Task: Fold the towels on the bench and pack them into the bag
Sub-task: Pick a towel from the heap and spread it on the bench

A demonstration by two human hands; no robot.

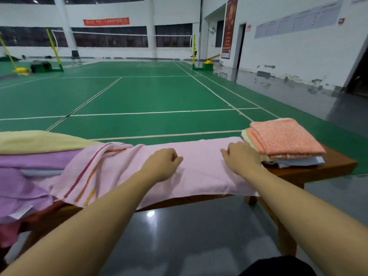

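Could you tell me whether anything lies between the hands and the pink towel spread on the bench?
No; the left hand and right hand already rest directly on the pink towel. No bag is in view.

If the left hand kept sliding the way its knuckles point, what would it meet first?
The left hand rests on the pink towel, pointing right and slightly away. Along that line it would probably meet the right hand first, before the folded towel stack, though depth is uncertain.
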